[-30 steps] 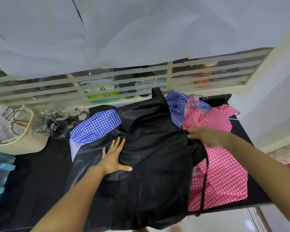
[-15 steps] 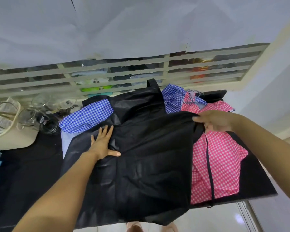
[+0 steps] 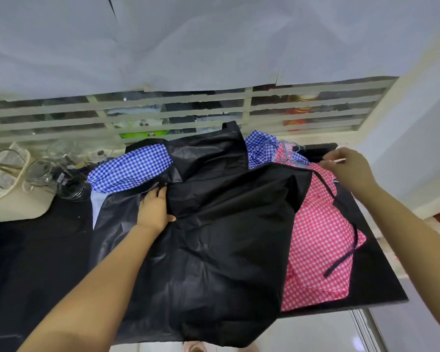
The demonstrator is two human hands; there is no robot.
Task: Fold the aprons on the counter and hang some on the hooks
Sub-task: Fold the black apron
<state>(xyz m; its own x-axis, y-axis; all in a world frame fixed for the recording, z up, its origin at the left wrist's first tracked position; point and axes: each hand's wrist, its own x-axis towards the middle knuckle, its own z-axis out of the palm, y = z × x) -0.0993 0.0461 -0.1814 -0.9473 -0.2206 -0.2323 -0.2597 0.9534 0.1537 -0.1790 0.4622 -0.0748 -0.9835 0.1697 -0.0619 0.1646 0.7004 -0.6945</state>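
1. My left fingers [image 3: 151, 199] are partly hiding under the black apron [image 3: 226, 224].
2. It is covering parts of the blue apron [image 3: 130, 171] and pink apron [image 3: 318, 250].
3. My right hand [image 3: 348, 171] is pinching a pale bit [image 3: 338, 161] too small to tell.

My right hand [image 3: 348, 171] has drawn the black apron [image 3: 226, 224] corner farther away, its tie strap [image 3: 341, 204] now trailing below my wrist. The fingers of my left hand [image 3: 154, 212] (flat on top before) have slid under the fold.

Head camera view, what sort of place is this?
Probably a home kitchen or utility corner: a black counter under a cream-slatted louvred glass window, clear glass jugs at left, and a black fabric apron over a pink gingham apron.
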